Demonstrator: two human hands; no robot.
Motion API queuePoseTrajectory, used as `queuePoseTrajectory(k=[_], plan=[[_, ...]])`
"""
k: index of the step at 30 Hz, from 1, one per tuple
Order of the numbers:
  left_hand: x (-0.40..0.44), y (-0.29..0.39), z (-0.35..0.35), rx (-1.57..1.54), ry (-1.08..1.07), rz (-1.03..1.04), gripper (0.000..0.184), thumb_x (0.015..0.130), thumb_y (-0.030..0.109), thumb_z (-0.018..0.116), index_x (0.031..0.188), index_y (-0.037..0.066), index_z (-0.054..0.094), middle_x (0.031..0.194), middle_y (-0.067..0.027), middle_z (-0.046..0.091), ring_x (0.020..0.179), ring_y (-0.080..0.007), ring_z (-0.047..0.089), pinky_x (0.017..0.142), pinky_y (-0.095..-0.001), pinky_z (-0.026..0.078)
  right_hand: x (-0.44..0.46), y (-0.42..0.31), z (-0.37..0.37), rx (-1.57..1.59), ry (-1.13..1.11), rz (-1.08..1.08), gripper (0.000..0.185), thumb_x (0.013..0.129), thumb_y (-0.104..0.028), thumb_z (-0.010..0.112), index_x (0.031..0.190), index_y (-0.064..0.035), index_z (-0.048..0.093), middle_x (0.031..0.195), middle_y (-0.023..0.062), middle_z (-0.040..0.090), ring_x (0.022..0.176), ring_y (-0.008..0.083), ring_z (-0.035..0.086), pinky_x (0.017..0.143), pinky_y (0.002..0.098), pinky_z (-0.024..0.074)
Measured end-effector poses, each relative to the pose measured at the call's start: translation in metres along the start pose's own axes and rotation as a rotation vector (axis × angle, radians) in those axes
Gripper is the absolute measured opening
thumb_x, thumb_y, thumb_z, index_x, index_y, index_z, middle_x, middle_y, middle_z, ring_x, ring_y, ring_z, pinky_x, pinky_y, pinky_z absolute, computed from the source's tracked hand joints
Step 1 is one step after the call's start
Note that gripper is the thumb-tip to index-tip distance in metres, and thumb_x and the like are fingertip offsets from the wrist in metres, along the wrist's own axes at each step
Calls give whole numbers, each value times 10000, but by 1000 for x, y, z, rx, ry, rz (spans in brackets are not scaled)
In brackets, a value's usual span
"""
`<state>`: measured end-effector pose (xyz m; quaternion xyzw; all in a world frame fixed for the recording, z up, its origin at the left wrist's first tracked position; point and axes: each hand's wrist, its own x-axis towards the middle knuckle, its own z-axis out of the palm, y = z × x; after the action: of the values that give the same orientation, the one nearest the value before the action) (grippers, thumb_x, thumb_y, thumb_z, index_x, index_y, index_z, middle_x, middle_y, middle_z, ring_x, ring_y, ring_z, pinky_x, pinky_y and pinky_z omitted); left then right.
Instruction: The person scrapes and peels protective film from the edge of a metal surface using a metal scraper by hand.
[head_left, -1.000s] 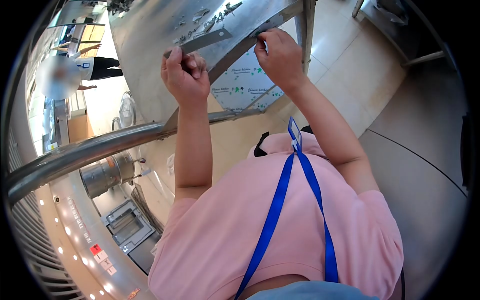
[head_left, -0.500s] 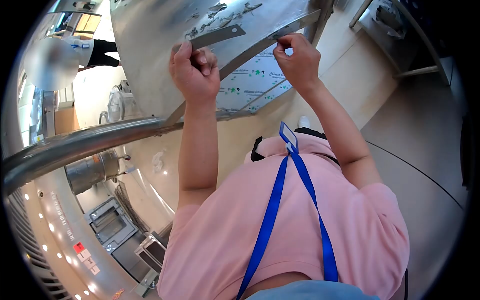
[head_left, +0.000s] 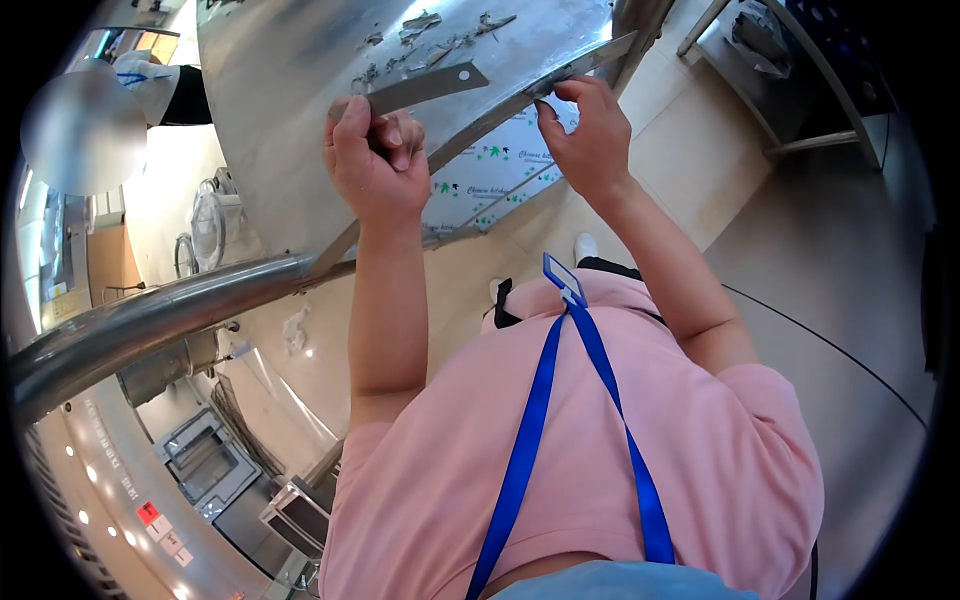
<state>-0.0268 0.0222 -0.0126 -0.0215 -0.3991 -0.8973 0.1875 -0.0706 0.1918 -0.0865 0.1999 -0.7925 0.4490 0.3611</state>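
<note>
My left hand (head_left: 378, 160) is closed on a flat grey metal strip (head_left: 430, 88), gripped between thumb and curled fingers. The strip has a round hole near its far end and points right over a shiny metal sheet (head_left: 290, 130). Grey peeled scraps (head_left: 440, 50) lie on the sheet beyond the strip. My right hand (head_left: 592, 135) is at the long edge bar (head_left: 490, 120) of the sheet, its fingertips against grey residue (head_left: 550, 80) there. Its thumb and index finger are apart, the other fingers curled. Nothing shows plainly between them.
A thick metal tube (head_left: 170, 300) runs along the left. Printed film (head_left: 500, 165) shows below the edge bar. Another person (head_left: 165, 90) stands at the far left. A metal table (head_left: 800, 80) stands at upper right, and a black cable (head_left: 830, 340) crosses the floor.
The thumb and index finger of my right hand have parted from a pinch at the edge bar. My left hand keeps the metal strip; the whole view has shifted slightly.
</note>
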Motion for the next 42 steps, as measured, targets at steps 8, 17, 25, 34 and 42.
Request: queuePoseTrajectory(k=[8,17,25,34,42], plan=[[-1,-1,5,23,8,3,181,787,130,485,618,102,426,473,-13,407,345,-83,291,358,-211,226,3,5,8,-25,57,-149,167,586,-17,606,695,-52,486,665,62,517,595,217,530,496,290,444],[-2,1,1,30,24,7,189,788,119,478,610,112,415,470,-9,401,352,-87,313,358,-204,230,4,7,8,-24,111,-130,135,580,-14,590,642,-60,479,622,55,512,533,217,520,477,290,442],[-1,-1,-2,2,72,-31,242,804,195,466,589,91,426,482,9,391,380,-79,295,396,-210,230,59,1,-47,217,24,45,52,684,-62,595,713,-28,569,654,61,573,563,159,568,529,249,454],[-5,0,-8,-236,185,-25,241,800,206,473,594,86,441,487,12,380,378,-77,289,393,-208,232,152,-36,3,379,-830,94,148,672,-77,522,784,4,576,683,129,577,622,192,539,586,292,432],[-9,2,-12,-253,139,-13,220,807,189,463,613,91,431,484,5,387,376,-85,294,387,-209,243,184,-30,68,227,-907,-409,243,656,-150,574,845,3,566,749,136,577,704,239,541,643,317,427]])
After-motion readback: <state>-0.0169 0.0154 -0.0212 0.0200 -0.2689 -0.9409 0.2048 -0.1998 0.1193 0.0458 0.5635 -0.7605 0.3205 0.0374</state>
